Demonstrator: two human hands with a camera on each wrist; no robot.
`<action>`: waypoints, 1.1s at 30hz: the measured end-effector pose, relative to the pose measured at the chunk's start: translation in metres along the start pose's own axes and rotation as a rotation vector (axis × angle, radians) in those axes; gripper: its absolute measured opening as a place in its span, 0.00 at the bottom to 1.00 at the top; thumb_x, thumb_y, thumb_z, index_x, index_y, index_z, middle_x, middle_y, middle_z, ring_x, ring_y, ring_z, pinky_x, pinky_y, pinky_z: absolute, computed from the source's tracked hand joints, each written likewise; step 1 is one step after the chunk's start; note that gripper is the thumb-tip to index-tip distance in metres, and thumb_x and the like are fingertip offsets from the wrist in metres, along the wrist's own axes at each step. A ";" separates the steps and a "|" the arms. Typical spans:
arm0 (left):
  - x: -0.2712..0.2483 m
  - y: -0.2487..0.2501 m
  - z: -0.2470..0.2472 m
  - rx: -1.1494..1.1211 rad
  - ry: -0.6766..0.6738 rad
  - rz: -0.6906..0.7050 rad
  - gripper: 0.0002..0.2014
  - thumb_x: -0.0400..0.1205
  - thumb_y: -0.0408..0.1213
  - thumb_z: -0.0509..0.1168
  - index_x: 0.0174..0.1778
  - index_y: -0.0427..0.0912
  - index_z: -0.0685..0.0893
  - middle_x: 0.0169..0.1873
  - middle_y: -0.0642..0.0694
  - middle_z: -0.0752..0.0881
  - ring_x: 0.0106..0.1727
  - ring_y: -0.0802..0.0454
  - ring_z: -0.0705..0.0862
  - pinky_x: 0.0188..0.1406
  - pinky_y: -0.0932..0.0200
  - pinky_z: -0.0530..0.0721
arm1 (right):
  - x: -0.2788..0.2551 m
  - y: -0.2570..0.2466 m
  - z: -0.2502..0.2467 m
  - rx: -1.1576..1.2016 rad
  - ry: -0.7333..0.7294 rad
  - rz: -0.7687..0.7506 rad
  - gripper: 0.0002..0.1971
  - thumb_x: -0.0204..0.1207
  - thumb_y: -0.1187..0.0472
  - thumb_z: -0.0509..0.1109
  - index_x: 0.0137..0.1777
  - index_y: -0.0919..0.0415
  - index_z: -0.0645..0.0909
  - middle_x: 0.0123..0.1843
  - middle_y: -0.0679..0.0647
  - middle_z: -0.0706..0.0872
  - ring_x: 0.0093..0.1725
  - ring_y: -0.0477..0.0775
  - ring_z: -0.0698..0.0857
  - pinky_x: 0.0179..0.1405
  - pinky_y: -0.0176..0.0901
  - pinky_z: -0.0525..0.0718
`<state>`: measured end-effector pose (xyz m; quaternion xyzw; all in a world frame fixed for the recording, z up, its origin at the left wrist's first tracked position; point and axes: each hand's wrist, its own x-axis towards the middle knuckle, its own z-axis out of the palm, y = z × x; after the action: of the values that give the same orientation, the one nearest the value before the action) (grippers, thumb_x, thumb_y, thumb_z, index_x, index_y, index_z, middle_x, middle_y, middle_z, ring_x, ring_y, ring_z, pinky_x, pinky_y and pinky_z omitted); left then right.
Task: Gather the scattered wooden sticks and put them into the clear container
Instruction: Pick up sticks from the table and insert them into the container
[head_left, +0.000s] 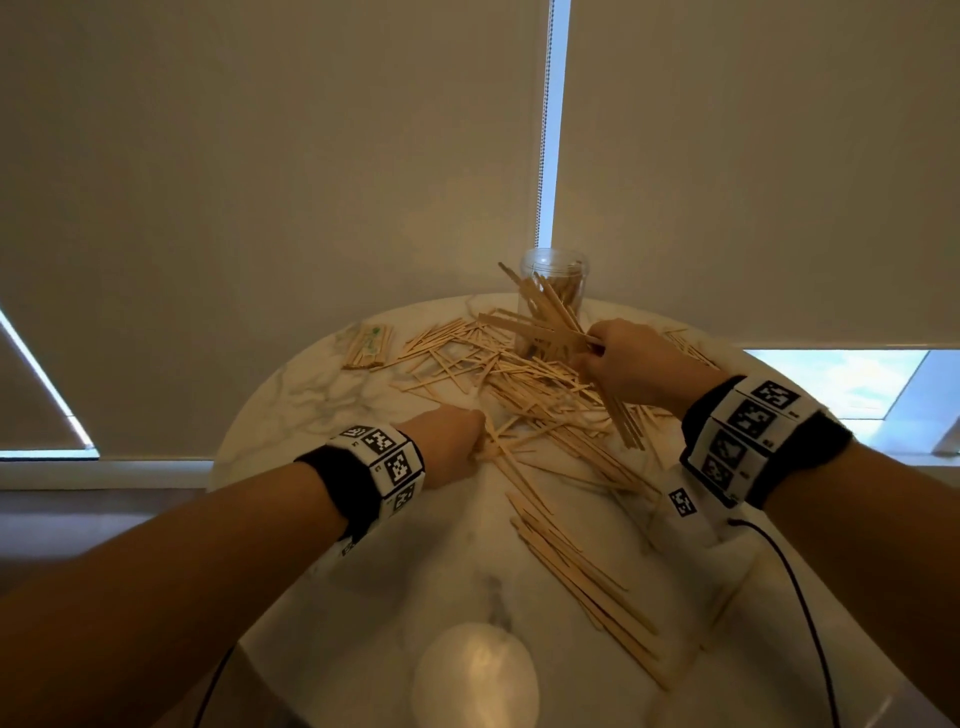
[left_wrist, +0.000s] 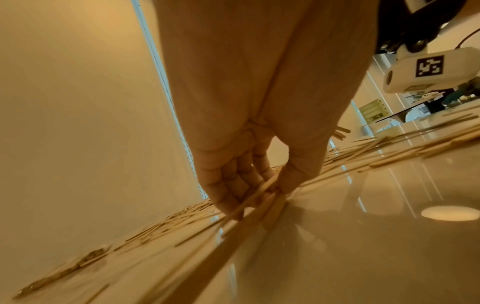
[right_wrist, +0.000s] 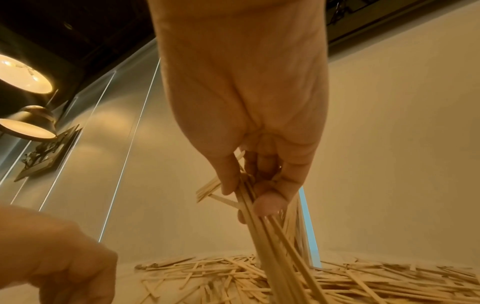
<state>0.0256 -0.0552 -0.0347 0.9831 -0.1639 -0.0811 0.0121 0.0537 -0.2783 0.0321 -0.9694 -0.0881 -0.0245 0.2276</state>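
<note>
The right hand (head_left: 631, 364) grips a bundle of sticks (right_wrist: 270, 236) in front of the clear jar (head_left: 553, 288) at the desk's (head_left: 363, 571) far edge. The left hand (head_left: 449, 441) pinches a few sticks (left_wrist: 259, 197) from the scattered pile (head_left: 519, 374).

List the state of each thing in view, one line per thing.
clear container: upright at the table's far edge, open, some sticks inside.
scattered sticks: loose across the table.
right hand: gripping a bundle of sticks.
left hand: pinching a few sticks against the table.
wrapped pack: flat, far left.
</note>
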 end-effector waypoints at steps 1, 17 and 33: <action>0.001 -0.001 -0.001 -0.005 0.000 -0.008 0.14 0.85 0.40 0.63 0.66 0.41 0.78 0.61 0.40 0.82 0.60 0.42 0.82 0.57 0.52 0.81 | -0.001 0.001 -0.002 0.032 0.006 0.000 0.09 0.85 0.51 0.66 0.51 0.56 0.82 0.46 0.54 0.88 0.46 0.55 0.87 0.44 0.47 0.83; 0.029 0.022 -0.044 -1.377 0.269 -0.246 0.48 0.67 0.84 0.52 0.58 0.41 0.81 0.42 0.46 0.79 0.35 0.53 0.70 0.35 0.57 0.74 | -0.019 -0.009 -0.001 0.404 0.132 -0.065 0.09 0.89 0.52 0.58 0.50 0.49 0.78 0.46 0.50 0.87 0.46 0.52 0.87 0.47 0.51 0.87; 0.049 0.025 -0.051 -1.767 0.619 -0.138 0.18 0.89 0.51 0.58 0.38 0.45 0.76 0.22 0.53 0.75 0.25 0.53 0.71 0.28 0.54 0.72 | -0.022 -0.026 0.045 -0.019 -0.099 -0.267 0.05 0.83 0.56 0.69 0.46 0.54 0.81 0.38 0.49 0.83 0.39 0.51 0.81 0.36 0.43 0.77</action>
<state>0.0711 -0.0951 0.0093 0.6029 0.0261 0.0885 0.7924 0.0280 -0.2392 0.0010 -0.9513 -0.2272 -0.0075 0.2084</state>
